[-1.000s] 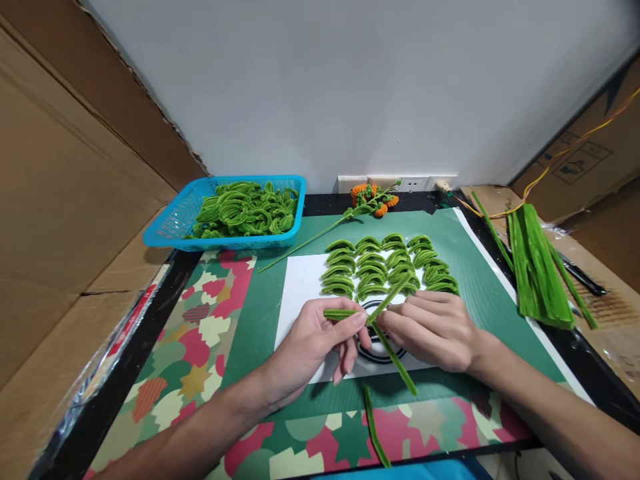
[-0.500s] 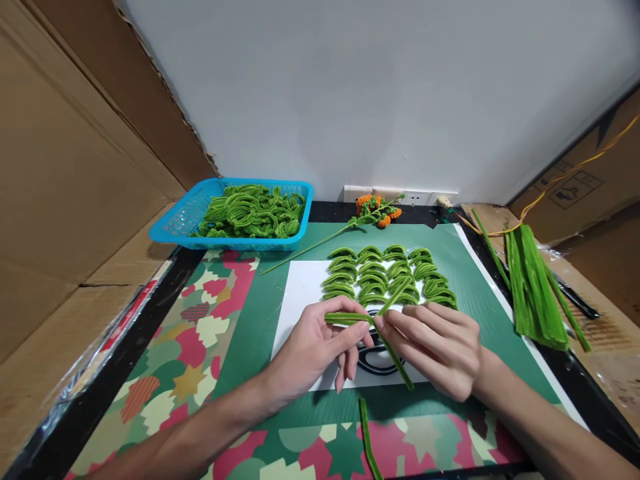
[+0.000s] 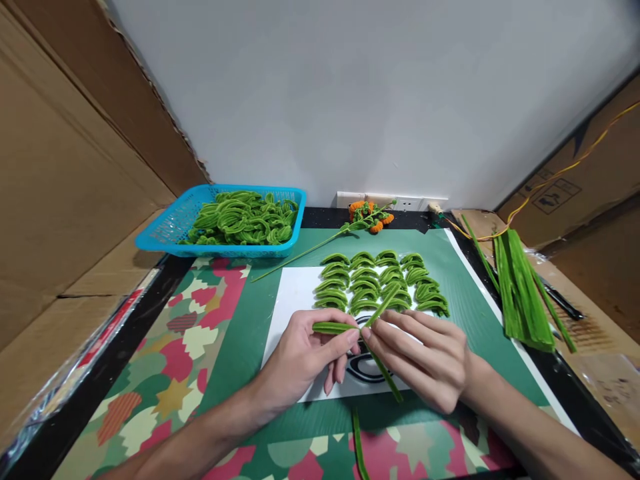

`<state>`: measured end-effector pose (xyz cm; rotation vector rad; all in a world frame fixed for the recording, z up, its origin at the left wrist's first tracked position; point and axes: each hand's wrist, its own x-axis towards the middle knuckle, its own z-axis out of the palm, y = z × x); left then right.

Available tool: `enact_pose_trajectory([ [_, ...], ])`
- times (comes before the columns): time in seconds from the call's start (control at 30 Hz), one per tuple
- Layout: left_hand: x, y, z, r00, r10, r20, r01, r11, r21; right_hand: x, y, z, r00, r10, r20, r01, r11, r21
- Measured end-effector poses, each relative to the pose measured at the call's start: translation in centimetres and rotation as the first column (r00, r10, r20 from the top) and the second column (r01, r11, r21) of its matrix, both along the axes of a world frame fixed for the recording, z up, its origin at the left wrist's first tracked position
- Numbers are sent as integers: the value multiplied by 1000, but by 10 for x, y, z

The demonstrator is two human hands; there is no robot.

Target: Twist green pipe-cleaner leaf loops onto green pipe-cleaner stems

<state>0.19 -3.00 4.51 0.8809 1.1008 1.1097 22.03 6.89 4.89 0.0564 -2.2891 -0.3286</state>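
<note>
My left hand (image 3: 313, 353) pinches a folded bundle of green pipe cleaners (image 3: 331, 327), its closed end pointing left. My right hand (image 3: 420, 357) is closed with fingertips on another green pipe cleaner (image 3: 386, 377), which slants across the bundle's right end. The fingertips of both hands nearly meet there, hiding the exact joint. Just beyond the hands, rows of curved green pipe cleaner pieces (image 3: 364, 283) lie on a white sheet (image 3: 287, 300) and the green mat. Below the hands, a single green pipe cleaner (image 3: 359, 443) rests near the table's front edge.
A blue basket (image 3: 220, 250) heaped with bent green pieces stands at the back left. Behind the rows lies an orange flower stem (image 3: 373, 217). On the right are a bundle of straight green pipe cleaners (image 3: 525, 293) and a black-handled tool (image 3: 563, 300). Cardboard flanks both sides.
The whole view has shifted slightly, so things sit a little further left and lower. Both hands keep their hold, fingertips still together at the crossing of the pipe cleaners.
</note>
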Motion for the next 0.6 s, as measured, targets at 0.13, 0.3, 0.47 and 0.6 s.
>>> enact_pose_trajectory([
  [0.13,-3,0,1,998,-4,-63,4,1000,0,-2,0,1,1000,5,8,-5,1000,-23],
  [0.3,-5,-1,7,984,-52,-168,58,998,31,-4,-5,-1,1000,9,29,-8,1000,-26],
  [0.47,-7,-4,13,946,-56,-320,103,986,131,-5,-11,-1,1000,15,19,-15,1000,-3],
  [0.6,-8,-7,15,882,4,-472,139,953,268,-11,-14,0,999,27,29,-26,998,-59],
])
